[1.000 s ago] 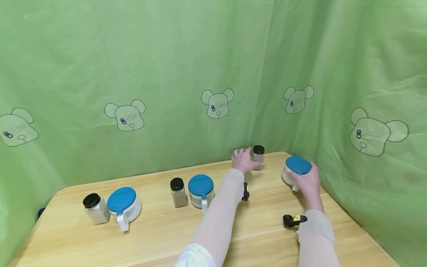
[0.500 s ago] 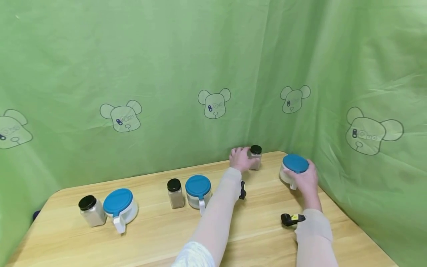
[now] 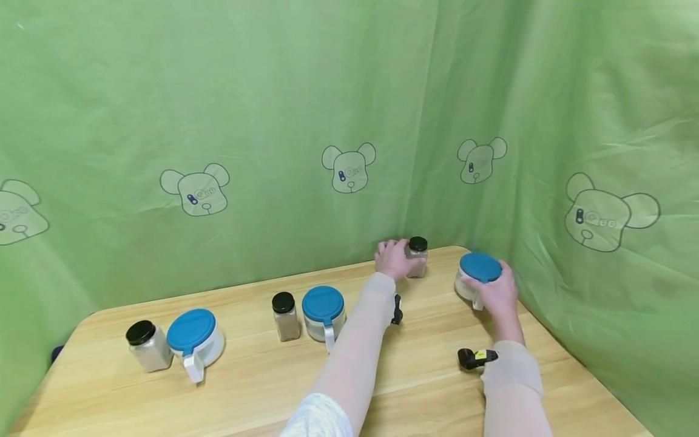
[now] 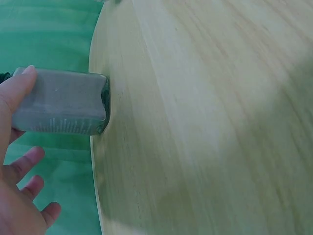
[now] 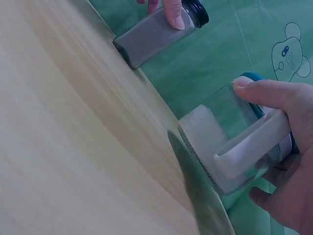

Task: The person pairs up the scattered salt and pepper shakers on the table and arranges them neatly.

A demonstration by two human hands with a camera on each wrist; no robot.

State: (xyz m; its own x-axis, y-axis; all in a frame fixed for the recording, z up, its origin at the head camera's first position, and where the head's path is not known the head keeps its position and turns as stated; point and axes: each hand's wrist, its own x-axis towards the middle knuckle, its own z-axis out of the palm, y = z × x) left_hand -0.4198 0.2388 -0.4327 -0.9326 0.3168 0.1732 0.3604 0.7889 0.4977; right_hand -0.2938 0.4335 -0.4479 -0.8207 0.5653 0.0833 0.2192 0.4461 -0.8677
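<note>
My left hand point(image 3: 394, 260) pinches a square clear jar point(image 4: 63, 103) between thumb and index finger, its other fingers spread. This jar has a black lid point(image 3: 418, 244), holds greyish powder and stands upright at the table's back edge. To its right, my right hand point(image 3: 502, 294) grips a round glass seasoning jar point(image 5: 203, 129) around its blue lid point(image 3: 480, 267), thumb on the near side. White grains lie inside it, and its white handle point(image 5: 249, 147) points towards me. In the right wrist view its base is close over the tabletop.
On the wooden table point(image 3: 246, 388), a black-lidded jar point(image 3: 286, 325) stands beside a blue-lidded jar point(image 3: 323, 303) in the middle. Another such pair, a black-lidded jar point(image 3: 151, 352) and a blue-lidded jar point(image 3: 192, 331), stands at the left. Green curtain point(image 3: 273, 91) hangs behind and at the right.
The head view has turned slightly, so everything sits a little further left in it. Both hands keep hold of their jars with hardly any movement.
</note>
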